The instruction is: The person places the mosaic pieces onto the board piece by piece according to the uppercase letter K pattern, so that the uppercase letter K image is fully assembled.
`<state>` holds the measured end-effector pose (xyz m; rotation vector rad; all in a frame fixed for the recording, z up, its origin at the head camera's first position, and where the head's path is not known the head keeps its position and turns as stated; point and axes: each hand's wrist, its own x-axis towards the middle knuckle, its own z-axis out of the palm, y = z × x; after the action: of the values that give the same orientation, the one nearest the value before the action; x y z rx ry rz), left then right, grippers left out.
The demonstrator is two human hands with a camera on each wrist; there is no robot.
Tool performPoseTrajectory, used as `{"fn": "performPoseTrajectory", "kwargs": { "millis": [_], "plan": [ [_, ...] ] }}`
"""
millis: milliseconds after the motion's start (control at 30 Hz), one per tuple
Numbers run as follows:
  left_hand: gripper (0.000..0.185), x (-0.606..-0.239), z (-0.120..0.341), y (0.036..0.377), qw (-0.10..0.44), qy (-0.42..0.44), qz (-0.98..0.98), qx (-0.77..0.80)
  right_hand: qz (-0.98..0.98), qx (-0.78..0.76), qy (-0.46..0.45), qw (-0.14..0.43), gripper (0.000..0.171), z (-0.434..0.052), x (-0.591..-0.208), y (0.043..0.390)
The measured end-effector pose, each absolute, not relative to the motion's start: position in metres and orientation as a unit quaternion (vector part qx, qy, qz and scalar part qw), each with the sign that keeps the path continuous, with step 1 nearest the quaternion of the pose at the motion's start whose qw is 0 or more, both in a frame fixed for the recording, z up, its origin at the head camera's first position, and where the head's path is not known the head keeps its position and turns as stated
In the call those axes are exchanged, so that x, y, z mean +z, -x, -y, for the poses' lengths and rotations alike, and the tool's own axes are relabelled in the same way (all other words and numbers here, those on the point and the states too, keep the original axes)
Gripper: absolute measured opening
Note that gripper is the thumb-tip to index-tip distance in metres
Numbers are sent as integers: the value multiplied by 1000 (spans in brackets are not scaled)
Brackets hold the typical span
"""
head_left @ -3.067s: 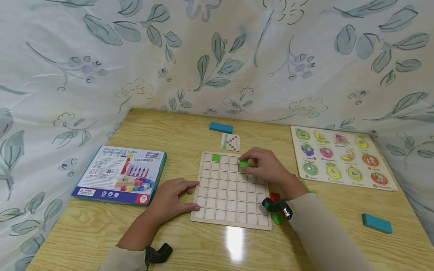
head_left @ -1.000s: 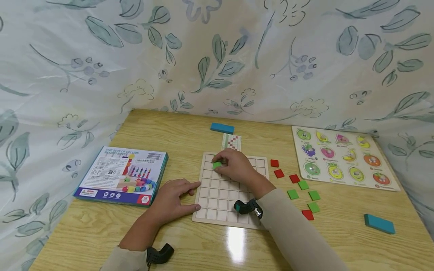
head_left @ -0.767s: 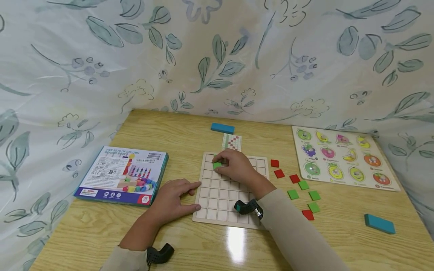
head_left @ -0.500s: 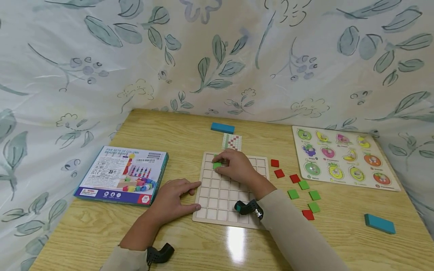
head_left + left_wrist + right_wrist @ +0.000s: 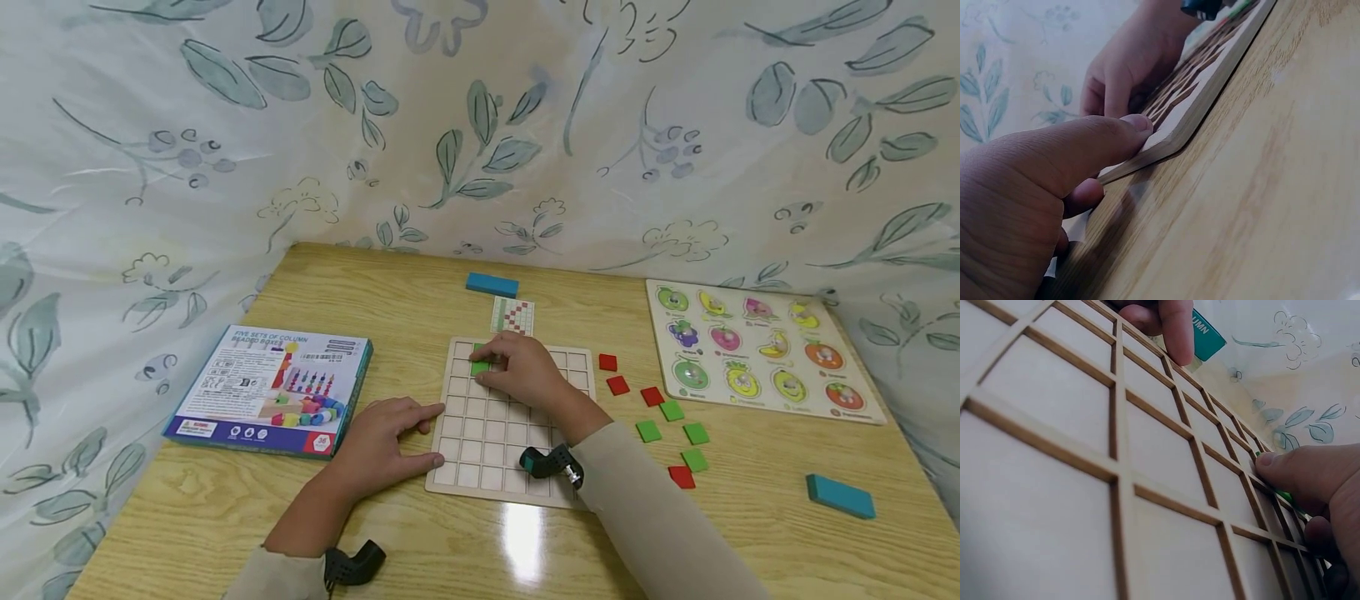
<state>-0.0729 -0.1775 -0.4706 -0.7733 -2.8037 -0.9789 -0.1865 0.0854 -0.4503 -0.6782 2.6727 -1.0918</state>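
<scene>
Early going: my second green tile is going down near the far left corner of the grid board.

My right hand point(image 5: 525, 373) is curled over a green tile point(image 5: 479, 367) with the fingertips pinching it against a cell in the second row of the grid board point(image 5: 487, 450); another green edge peeks out just beyond it, so one tile looks already seated. My left hand point(image 5: 382, 442) lies flat with straight fingers, thumb and forefinger touching the board's left edge to steady it. By my reckoning nearly everything is left: the rest of the cells show bare wood, and loose red tiles point(image 5: 617, 384) and green tiles point(image 5: 671, 410) wait on the table point(image 5: 420, 300) to the right of the board. The pattern card point(image 5: 512, 316) sits just beyond the far edge.
</scene>
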Motion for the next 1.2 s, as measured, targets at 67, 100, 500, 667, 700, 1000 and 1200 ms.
{"fn": "performPoseTrajectory", "kwargs": {
  "millis": [67,100,500,667,700,1000,1200],
  "plan": [
    [61,-470,177,73,36,252,912,-321,-898,-366,227,88,27,-86,-450,186],
    [61,-470,177,73,36,253,912,-322,-898,-366,227,89,26,-86,-450,186],
    [61,-470,176,74,43,257,909,-324,-890,-383,234,85,27,-89,-450,185],
    [61,-471,177,74,46,258,910,-321,-884,-394,237,87,26,-92,-450,184],
    [61,-471,177,74,45,257,910,-321,-883,-397,236,89,26,-92,-450,184],
    [61,-471,177,73,36,249,911,-325,-872,-419,238,86,24,-100,-446,181],
    [61,-471,177,72,28,242,909,-338,-873,-422,234,72,24,-107,-442,180]
  ]
}}
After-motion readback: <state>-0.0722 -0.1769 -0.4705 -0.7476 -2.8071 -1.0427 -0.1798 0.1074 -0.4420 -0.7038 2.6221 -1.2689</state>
